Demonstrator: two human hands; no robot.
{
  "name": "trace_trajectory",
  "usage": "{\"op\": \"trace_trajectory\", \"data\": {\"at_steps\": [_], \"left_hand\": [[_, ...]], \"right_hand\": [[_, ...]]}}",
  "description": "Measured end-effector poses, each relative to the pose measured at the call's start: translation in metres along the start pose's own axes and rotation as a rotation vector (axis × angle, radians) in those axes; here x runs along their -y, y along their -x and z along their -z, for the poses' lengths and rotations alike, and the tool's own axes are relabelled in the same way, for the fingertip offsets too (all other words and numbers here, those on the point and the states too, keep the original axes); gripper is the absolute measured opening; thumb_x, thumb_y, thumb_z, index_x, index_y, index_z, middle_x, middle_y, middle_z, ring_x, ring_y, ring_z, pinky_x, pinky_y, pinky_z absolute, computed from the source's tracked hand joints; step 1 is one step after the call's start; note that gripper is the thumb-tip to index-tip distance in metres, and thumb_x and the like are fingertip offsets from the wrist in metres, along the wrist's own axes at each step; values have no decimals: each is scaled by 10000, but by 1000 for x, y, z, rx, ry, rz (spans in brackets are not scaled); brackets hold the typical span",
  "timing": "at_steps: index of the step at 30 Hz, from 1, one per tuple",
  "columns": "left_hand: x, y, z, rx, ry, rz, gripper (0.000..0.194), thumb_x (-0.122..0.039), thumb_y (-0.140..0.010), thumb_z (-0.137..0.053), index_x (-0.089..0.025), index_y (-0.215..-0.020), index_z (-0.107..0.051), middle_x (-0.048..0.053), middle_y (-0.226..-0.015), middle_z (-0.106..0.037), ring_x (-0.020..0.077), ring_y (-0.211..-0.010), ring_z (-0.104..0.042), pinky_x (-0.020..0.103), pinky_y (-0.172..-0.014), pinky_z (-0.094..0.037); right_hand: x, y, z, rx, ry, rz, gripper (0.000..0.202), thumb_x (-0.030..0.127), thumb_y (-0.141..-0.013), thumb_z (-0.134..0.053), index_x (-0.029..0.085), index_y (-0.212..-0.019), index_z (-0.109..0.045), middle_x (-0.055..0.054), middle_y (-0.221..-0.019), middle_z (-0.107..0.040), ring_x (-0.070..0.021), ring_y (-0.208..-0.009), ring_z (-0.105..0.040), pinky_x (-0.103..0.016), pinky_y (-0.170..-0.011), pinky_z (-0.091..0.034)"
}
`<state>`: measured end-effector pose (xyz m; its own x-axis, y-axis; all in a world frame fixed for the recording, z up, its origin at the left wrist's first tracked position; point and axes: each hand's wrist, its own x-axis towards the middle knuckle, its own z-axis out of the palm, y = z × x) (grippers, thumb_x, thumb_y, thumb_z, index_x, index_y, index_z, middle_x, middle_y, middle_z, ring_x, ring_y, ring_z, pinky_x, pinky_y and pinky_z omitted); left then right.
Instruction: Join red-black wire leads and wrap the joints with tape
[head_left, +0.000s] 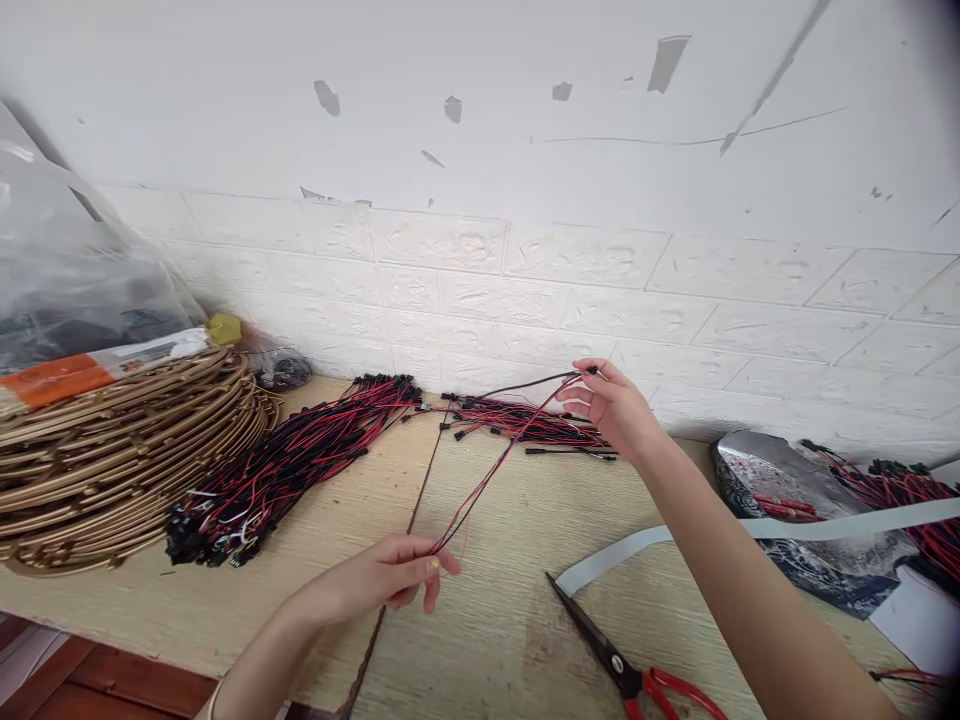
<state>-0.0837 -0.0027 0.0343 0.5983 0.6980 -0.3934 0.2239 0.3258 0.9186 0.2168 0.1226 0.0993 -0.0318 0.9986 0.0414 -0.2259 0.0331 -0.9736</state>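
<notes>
Stretched between my two hands is a red-and-black wire lead (pixel 491 470), running slantwise above the table. My left hand (pixel 409 570) pinches its lower end between thumb and forefinger. Higher up, near the wall, my right hand (pixel 607 405) grips the other end, where a small black connector shows at the fingertips. Beneath the right hand lies a loose pile of similar wire leads (pixel 525 422). A larger bundle of red and black leads (pixel 300 460) rests to the left of both hands.
Gold-coloured hoops (pixel 127 450) are stacked at the left, under a clear plastic bag (pixel 75 250). Scissors with red handles (pixel 615 660) lie front right, touching a pale ribbon strip (pixel 637 545). A patterned bag (pixel 795 500) and more wires (pixel 900 500) sit at the right. A white wall (pixel 525 290) stands behind.
</notes>
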Motion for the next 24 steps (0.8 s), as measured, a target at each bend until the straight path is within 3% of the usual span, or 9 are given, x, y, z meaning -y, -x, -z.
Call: {"op": "trace_trajectory", "data": {"at_steps": [4, 7, 9, 12, 14, 16, 19, 21, 24], "left_hand": [[15, -15, -7, -135, 52, -28, 356, -488, -809, -550, -151, -904, -611, -74, -549, -301, 87, -507, -230, 247, -494, -154], [27, -29, -15, -237, 161, -15, 383, -521, -737, -588, -166, -881, -564, -86, -542, -293, 80, -483, -212, 244, -486, -149], [33, -35, -21, -254, 212, 10, 431, -529, -699, -606, -158, -916, -571, -82, -545, -333, 79, -474, -242, 246, -488, -155], [34, -37, -29, -298, 235, 39, 508, -519, -677, -613, -118, -987, -607, -75, -536, -358, 83, -482, -279, 256, -502, -153], [33, -35, -34, -337, 254, 33, 564, -509, -660, -629, -92, -1040, -602, -80, -525, -351, 82, -487, -275, 260, -507, -149], [32, -33, -40, -367, 290, -4, 657, -498, -652, -648, -84, -1151, -542, -80, -552, -384, 79, -492, -282, 259, -507, -153], [32, -31, -53, -393, 325, -105, 719, -491, -702, -629, -120, -1272, -395, -74, -609, -455, 79, -489, -312, 256, -501, -177], [32, -31, -62, -408, 326, -143, 652, -490, -740, -602, -142, -1240, -368, -80, -607, -454, 81, -488, -323, 254, -502, -197], [33, -30, -70, -456, 297, -143, 554, -495, -766, -571, -160, -1158, -366, -96, -579, -396, 86, -500, -312, 248, -505, -216]], "right_hand": [[-12, -9, 0, -184, 132, -55, 333, 195, -647, -623, 250, -956, -511, 4, -790, -621, -171, -776, -696, -330, -757, -564], [-32, 0, 0, -218, 237, -109, 370, 149, -599, -634, 243, -942, -531, -34, -896, -623, -174, -767, -658, -352, -745, -554], [-42, 23, -5, -177, 303, -129, 294, 149, -606, -625, 221, -888, -581, -45, -914, -638, -169, -780, -631, -319, -724, -536], [-53, 82, -21, 70, 360, -224, 81, 232, -686, -592, 172, -712, -640, -37, -693, -641, -171, -666, -606, -285, -613, -500], [-63, 126, -35, 422, 434, -361, 184, 288, -783, -518, 169, -713, -638, -27, -668, -633, -147, -627, -587, -251, -580, -466], [-78, 161, -49, 543, 456, -437, 271, 338, -863, -443, 185, -701, -598, -3, -611, -598, -127, -562, -554, -224, -524, -418], [-108, 184, -70, 364, 452, -406, 352, 429, -903, -391, 205, -655, -504, 26, -547, -489, -116, -489, -469, -223, -463, -345], [-126, 183, -82, 231, 375, -372, 392, 516, -885, -404, 210, -651, -480, 46, -536, -406, -108, -456, -385, -234, -436, -300], [-142, 172, -94, 158, 215, -344, 487, 643, -829, -430, 204, -626, -485, 63, -493, -348, -96, -433, -295, -245, -426, -245]]}}
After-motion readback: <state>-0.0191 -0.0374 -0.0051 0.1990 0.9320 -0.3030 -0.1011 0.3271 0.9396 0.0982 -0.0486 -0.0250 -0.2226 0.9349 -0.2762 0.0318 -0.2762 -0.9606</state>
